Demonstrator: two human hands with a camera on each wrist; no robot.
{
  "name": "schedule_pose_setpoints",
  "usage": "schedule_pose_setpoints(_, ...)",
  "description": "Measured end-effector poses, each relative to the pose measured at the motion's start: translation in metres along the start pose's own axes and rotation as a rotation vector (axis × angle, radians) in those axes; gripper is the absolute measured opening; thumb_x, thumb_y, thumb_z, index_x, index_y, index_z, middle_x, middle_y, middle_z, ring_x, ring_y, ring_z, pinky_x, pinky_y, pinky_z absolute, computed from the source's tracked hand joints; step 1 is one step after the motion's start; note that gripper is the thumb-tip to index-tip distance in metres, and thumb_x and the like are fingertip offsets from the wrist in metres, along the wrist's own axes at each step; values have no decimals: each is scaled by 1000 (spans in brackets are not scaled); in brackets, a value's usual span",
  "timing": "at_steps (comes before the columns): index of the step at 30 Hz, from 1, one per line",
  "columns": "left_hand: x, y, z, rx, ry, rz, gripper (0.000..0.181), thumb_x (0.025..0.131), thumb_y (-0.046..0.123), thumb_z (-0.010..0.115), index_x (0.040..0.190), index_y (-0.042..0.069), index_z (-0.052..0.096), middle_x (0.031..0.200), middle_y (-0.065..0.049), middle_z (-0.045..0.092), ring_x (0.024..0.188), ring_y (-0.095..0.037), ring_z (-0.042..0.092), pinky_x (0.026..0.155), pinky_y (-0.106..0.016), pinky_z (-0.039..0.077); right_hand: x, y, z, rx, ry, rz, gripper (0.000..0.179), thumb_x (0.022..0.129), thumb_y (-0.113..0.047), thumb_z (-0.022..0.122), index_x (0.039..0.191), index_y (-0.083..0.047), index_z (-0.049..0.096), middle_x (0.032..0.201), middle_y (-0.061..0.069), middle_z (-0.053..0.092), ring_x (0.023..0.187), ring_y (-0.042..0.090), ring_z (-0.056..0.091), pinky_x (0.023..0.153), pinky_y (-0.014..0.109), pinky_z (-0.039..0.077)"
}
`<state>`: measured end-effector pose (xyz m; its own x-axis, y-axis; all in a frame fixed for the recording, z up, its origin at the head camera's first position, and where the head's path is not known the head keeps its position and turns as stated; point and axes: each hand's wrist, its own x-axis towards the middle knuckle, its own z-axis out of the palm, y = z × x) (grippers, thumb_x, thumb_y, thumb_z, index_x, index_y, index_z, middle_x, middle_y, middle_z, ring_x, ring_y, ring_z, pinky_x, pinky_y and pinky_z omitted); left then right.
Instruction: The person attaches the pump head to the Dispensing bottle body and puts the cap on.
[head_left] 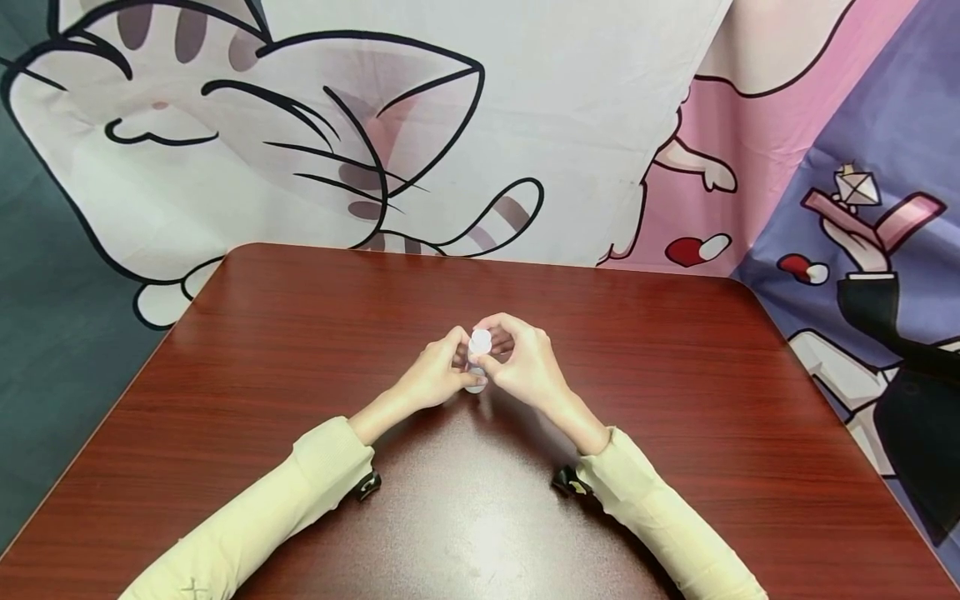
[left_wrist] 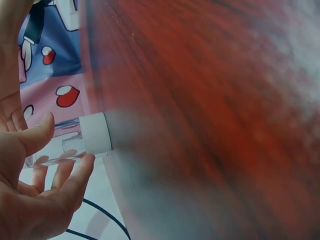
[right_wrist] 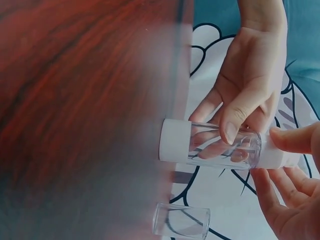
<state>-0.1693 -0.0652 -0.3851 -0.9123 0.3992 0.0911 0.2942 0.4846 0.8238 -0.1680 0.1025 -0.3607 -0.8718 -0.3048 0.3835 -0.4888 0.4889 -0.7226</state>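
A small clear bottle (right_wrist: 215, 157) with a white base (right_wrist: 175, 141) and a white top (right_wrist: 271, 150) is between both hands, over the table. My left hand (head_left: 435, 372) holds its transparent body, thumb on one side and fingers on the other. With thumb and fingers my right hand (head_left: 527, 362) pinches the white top. From overhead, the top (head_left: 480, 341) shows between the hands and the fingers hide much of the body. Whether the base touches the table cannot be told. A clear cap (right_wrist: 181, 221) is near the bottle in the right wrist view; I cannot make it out from overhead.
A glossy red-brown table (head_left: 315, 308) with rounded far corners lies under both arms. Behind it hangs a printed cloth (head_left: 585, 125) with cartoon figures. Dark wrist devices (head_left: 572, 482) sit under the pale yellow sleeves (head_left: 660, 517).
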Motion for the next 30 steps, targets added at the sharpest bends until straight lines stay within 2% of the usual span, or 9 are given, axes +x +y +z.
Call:
schedule_pose_setpoints(6,-1,1,1,76,26,-8,37,79,14,79,99,7,49,88,-8,70,80,-14,64,71,-26,51,-2,0,3,-32,34,-8,30,73,-6,80,100,-9,65,85,5,71,71,12,68,65,21,58)
schedule_pose_setpoints(16,-1,2,0,59,25,-2,38,78,13,79,99,6,48,91,-10,71,84,-16,68,74,-28,54,-3,-3,6,-82,88,11,31,73,-12,82,99,-10,66,84,4,72,68,11,68,62,19,57)
schedule_pose_setpoints(25,-1,3,0,-13,-7,-17,37,81,10,77,104,3,49,101,-13,70,93,-22,70,78,-29,58,-2,-1,2,-36,42,23,33,73,-12,83,100,-9,66,87,5,72,72,13,69,65,19,58)
schedule_pose_setpoints(30,0,3,-1,-21,-9,-24,38,80,10,78,104,4,50,98,-13,71,91,-21,70,76,-29,58,0,-1,-1,-1,10,30,33,72,-11,84,99,-9,66,86,6,72,73,14,69,66,21,58)
